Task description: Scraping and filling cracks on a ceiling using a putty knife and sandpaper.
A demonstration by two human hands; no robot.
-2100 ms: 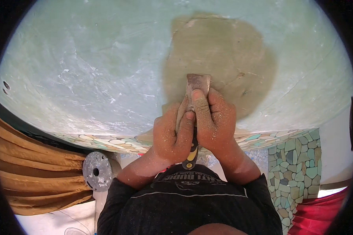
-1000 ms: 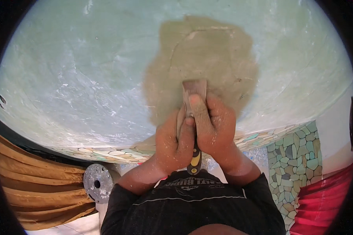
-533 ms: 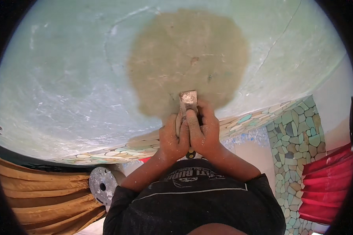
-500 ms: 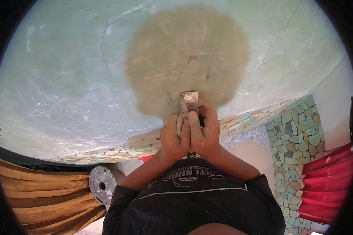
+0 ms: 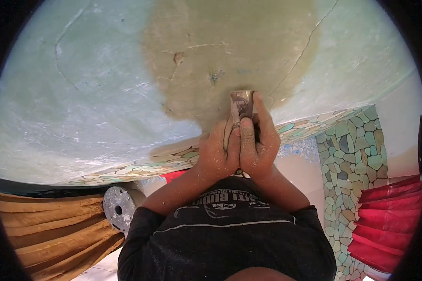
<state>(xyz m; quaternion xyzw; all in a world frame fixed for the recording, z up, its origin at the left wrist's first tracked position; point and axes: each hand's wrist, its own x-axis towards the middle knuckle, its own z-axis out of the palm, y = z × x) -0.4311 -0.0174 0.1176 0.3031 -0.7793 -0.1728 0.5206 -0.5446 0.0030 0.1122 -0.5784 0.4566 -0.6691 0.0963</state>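
Both my hands are closed together round a paint scraper (image 5: 243, 104), its flat, flecked metal blade pointing up at the wall. My left hand (image 5: 219, 147) wraps the handle from the left. From the other side my right hand (image 5: 262, 146) grips it, thumb along the handle and forefinger stretched beside the blade. The handle is mostly hidden by my fingers. The blade's tip is at or very close to the pale green wall (image 5: 103, 96); whether it touches I cannot tell. Pale dust speckles my hands and forearms.
A chipped spot (image 5: 178, 58) and a long crack (image 5: 306, 47) mark the wall. A stone-mosaic band (image 5: 173, 164) runs along the wall's base. At the left are a speckled grey spool-like thing (image 5: 119, 209) and an orange-brown curtain (image 5: 51, 225); a red curtain (image 5: 389, 220) hangs right.
My hands and the scraper have moved right along the wall, away from the chipped spot and nearer the long crack. The view has shifted too. My grip looks the same.
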